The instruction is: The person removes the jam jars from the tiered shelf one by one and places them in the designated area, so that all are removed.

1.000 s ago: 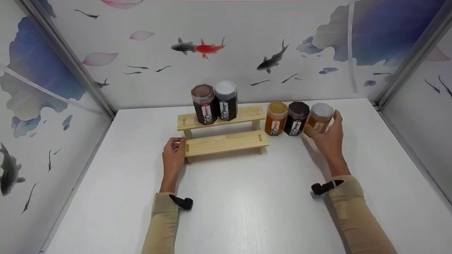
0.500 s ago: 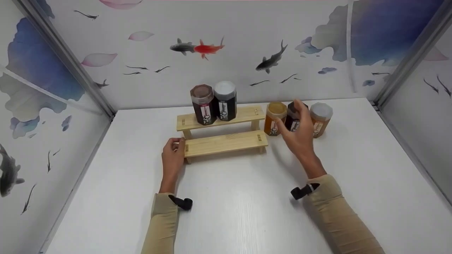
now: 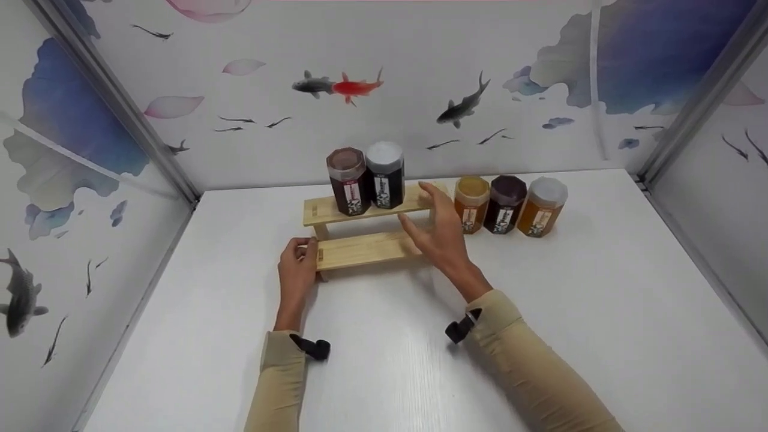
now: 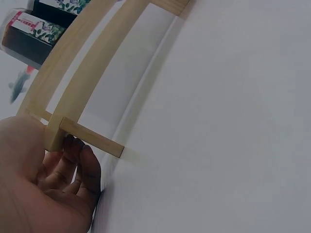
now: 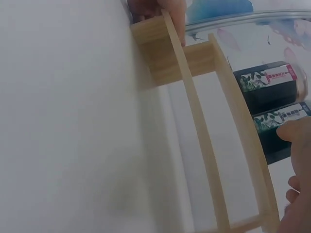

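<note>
My left hand (image 3: 297, 270) grips the left end of the lower step of a two-tier wooden rack (image 3: 360, 251). In the left wrist view its thumb lies over the step's end and the curled fingers (image 4: 88, 170) reach underneath. On the upper tier stand two dark octagonal jars: one with a brownish lid (image 3: 351, 195), and beside it one with a white lid (image 3: 387, 186). My right hand (image 3: 445, 240), holding nothing, hovers over the rack's right end with thumb and fingers spread. Its fingertips point toward the white-lidded jar, and it hides the right part of both tiers.
Right of the rack, three jars stand in a row on the white table (image 3: 384, 366): an amber one with a yellow lid (image 3: 472, 192), a dark one (image 3: 507, 207) and an amber one with a white lid (image 3: 543, 210). A printed wall (image 3: 396, 36) rises behind.
My right hand has let go of the white-lidded amber jar at the row's right end and swept left past the other jars to the rack. My left hand has kept its grip.
</note>
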Motion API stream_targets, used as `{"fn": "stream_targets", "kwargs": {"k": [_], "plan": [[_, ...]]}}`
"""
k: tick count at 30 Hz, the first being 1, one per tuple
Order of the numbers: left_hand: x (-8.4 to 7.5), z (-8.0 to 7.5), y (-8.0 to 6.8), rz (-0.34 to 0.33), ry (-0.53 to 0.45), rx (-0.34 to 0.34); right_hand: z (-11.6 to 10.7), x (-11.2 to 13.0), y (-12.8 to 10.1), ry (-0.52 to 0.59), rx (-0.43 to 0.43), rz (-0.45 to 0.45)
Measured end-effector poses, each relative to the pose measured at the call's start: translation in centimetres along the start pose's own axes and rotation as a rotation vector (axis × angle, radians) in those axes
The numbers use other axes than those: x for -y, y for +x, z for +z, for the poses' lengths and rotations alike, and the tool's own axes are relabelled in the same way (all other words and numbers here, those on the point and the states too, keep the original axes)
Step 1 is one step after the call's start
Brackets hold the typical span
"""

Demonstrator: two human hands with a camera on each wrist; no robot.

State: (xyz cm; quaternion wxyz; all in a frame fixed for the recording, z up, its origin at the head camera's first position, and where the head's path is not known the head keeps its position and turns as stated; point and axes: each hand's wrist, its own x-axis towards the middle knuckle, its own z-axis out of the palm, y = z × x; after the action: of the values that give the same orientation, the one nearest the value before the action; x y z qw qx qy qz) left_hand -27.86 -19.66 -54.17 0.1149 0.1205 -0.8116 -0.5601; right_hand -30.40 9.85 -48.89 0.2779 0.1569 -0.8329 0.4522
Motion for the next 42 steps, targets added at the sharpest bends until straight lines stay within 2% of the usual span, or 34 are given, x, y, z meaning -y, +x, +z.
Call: {"fn": "stream_targets", "kwargs": {"k": [5,9,17,24,32,37,42], "plan": [[0.0,0.0,0.0,0.004,-0.002,0.003,1.3,1.2,0.8,0.074,0.100,0.057],[0.2,0.0,0.0,0.006,-0.001,0.005,2.2,1.6,1.6,0.125,0.138,0.084],[0.3,0.2,-0.1,0.037,-0.006,-0.001,2.9,2.0,3.0,0.149,0.118,0.215],[0.3,0.1,-0.1,0.027,-0.012,0.002,3.2,2.1,3.3,0.140,0.098,0.238],[0.2,0.1,-0.1,-0.001,-0.005,0.010,3.6,2.2,3.4,0.061,0.068,0.250],[0.1,0.0,-0.1,-0.006,-0.009,0.012,3.5,2.3,3.4,0.068,0.056,0.271],[0.2,-0.1,0.0,-0.004,-0.012,0.010,3.3,2.3,3.1,0.058,0.061,0.251]]}}
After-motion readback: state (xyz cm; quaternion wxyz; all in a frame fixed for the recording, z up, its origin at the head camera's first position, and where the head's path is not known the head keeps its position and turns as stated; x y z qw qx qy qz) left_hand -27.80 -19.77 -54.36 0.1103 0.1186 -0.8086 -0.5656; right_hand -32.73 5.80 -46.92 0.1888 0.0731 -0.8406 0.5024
